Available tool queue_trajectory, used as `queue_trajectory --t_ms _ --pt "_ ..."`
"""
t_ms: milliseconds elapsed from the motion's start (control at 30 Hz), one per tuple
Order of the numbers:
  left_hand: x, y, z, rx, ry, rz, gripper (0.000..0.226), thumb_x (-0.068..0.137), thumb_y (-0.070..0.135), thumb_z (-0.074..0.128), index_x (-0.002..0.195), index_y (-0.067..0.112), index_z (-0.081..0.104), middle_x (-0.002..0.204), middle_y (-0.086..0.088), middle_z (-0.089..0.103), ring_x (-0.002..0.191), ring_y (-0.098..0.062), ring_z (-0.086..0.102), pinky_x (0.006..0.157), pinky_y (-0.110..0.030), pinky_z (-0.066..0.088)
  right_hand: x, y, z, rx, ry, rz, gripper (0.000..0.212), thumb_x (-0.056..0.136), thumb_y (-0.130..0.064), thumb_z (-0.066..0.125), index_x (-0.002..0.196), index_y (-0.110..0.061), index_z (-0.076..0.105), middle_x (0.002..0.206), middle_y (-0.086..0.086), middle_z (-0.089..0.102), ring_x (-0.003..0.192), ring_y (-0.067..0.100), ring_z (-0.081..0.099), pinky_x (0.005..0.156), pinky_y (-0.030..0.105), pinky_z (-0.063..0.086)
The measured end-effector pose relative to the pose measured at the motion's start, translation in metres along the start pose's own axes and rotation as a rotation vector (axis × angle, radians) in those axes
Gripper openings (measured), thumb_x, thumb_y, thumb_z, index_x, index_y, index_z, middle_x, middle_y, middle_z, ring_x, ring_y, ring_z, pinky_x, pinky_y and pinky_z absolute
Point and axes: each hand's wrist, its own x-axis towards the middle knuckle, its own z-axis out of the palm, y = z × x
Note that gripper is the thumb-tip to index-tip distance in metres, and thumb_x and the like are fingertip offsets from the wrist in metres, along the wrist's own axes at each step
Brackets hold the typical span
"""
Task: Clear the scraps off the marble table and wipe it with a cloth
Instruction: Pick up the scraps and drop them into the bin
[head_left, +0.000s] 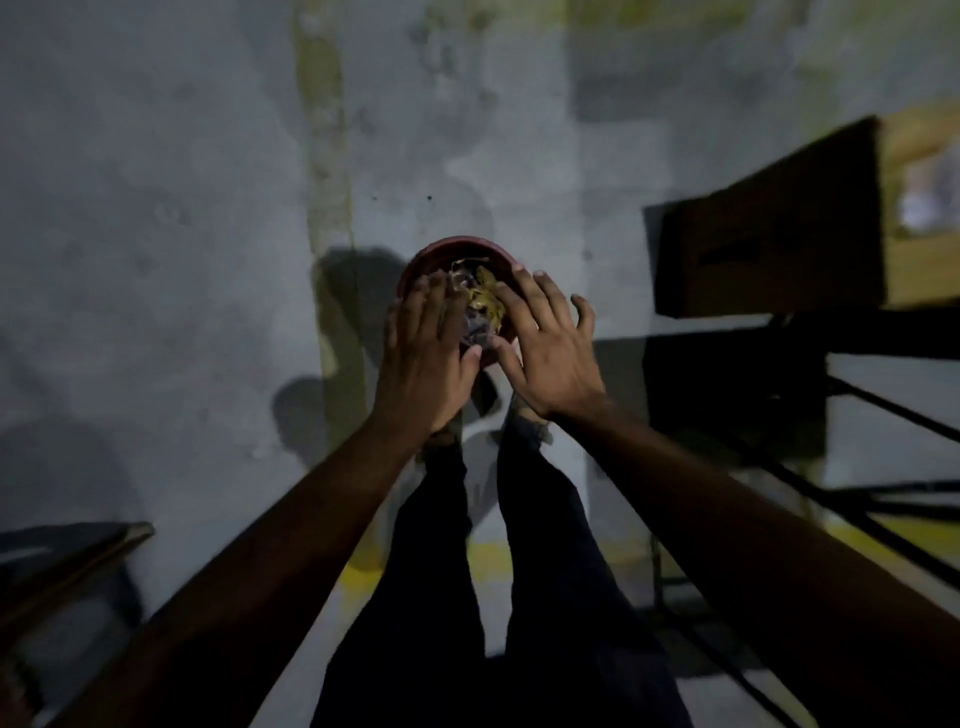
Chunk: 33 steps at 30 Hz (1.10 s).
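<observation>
While both hands, left (423, 358) and right (550, 345), hover spread with fingers straight, a red bin (415, 265) holding yellowish scraps (485, 301) stands beneath on the grey floor (156, 208).

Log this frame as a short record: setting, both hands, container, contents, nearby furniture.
setting: person standing on a grey concrete floor, camera looking down
left hand: open, fingers straight, above the bin's left rim
right hand: open, fingers spread, above the right rim
container: round red bin on the floor
contents: yellowish scraps, blurred
furniture: dark wooden table at right; marble table not identifiable
</observation>
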Motion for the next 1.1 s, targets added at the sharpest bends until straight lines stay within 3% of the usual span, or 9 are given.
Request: queue_trajectory --t_ms 233,400,533,667,900,1100 --pt "-0.067 0.078 -0.136 0.006 0.082 0.445 0.068 0.093 0.042 0.058 0.15 0.011 0.037 0.159 -0.017 0.031 0.147 -0.035 0.028 0.119 -0.054 0.023 -0.142 -0.037 -0.129 0.002 0.188 0.218 0.06 0.103 -0.051 0.037 0.156 -0.024 0.032 0.167 0.003 0.023 0.153 0.023 0.02 0.114 0.056 0.024" --pt "-0.09 0.146 -0.18 0.062 0.145 0.674 0.066 0.096 0.048 0.05 0.151 0.014 0.04 0.159 -0.015 0.035 0.146 -0.034 0.033 0.117 -0.052 0.028 -0.232 -0.033 -0.17 0.028 0.382 0.48 0.059 0.103 -0.053 0.037 0.155 -0.027 0.033 0.167 0.001 0.022 0.154 0.021 0.018 0.116 0.054 0.022" --pt "-0.109 0.224 -0.195 0.08 0.124 0.872 0.064 0.097 0.05 0.042 0.152 0.016 0.037 0.16 -0.013 0.031 0.147 -0.033 0.027 0.118 -0.052 0.02 -0.31 -0.007 -0.181 0.052 0.519 0.668 0.06 0.102 -0.054 0.031 0.156 -0.028 0.032 0.168 0.0 0.021 0.155 0.021 0.015 0.117 0.055 0.022" --pt "-0.137 0.32 -0.183 0.102 0.101 1.056 0.064 0.097 0.052 0.038 0.151 0.018 0.038 0.159 -0.011 0.033 0.144 -0.032 0.029 0.116 -0.051 0.024 -0.395 0.033 -0.176 0.084 0.646 0.829 0.059 0.103 -0.054 0.032 0.157 -0.029 0.031 0.169 -0.001 0.019 0.155 0.021 0.016 0.117 0.054 0.022" --pt "-0.217 0.502 -0.096 0.095 -0.084 1.294 0.06 0.095 0.05 0.043 0.145 0.017 0.044 0.146 -0.01 0.049 0.132 -0.032 0.042 0.105 -0.052 0.04 -0.564 0.115 -0.136 0.171 0.785 1.076 0.056 0.102 -0.051 0.045 0.153 -0.03 0.036 0.167 0.001 0.023 0.153 0.026 0.024 0.114 0.049 0.033" --pt "-0.275 0.596 -0.021 0.112 -0.25 1.408 0.062 0.097 0.056 0.036 0.144 0.017 0.046 0.147 -0.008 0.047 0.134 -0.033 0.04 0.108 -0.047 0.039 -0.683 0.169 -0.107 0.32 0.835 1.266 0.057 0.099 -0.051 0.039 0.152 -0.028 0.038 0.162 0.006 0.033 0.147 0.03 0.033 0.112 0.052 0.038"
